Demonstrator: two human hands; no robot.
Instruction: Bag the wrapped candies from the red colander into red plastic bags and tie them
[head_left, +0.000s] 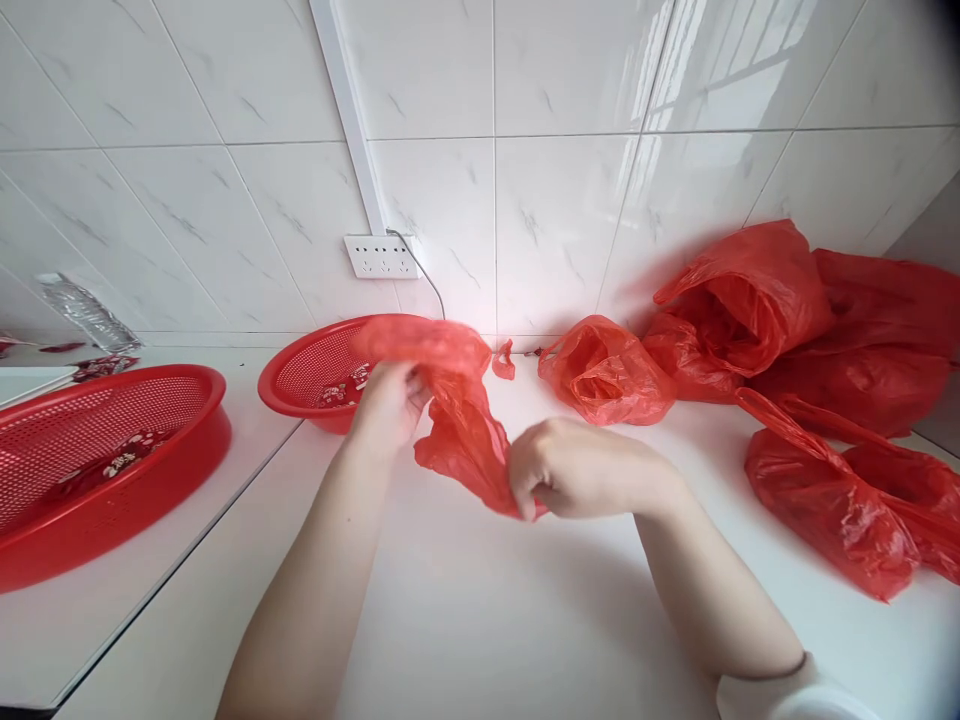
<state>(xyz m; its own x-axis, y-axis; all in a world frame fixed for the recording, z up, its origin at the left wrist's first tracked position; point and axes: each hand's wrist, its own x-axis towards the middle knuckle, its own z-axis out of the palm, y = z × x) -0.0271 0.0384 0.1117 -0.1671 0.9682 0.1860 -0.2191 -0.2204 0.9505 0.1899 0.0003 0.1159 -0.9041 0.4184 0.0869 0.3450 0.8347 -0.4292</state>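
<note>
Between my two hands stretches a thin red plastic bag (469, 435), crumpled and partly blurred at its upper left. My left hand (397, 400) is closed on the bag's upper part, close to the front of a round red basket (277, 410). Lower down and to the right, my right hand (555, 465) pinches the bag's other end just above the white counter (487, 610). A few dark red patterned packets (345, 390) lie inside the basket, partly hidden by the bag.
At left stands a larger red basket (180, 470) holding similar packets. A clear plastic bottle (90, 315) lies behind it. An open red bag (607, 370), several filled red bags (757, 300) and another red bag (832, 500) occupy the right. A power strip (382, 257) with a cable is on the tiled wall.
</note>
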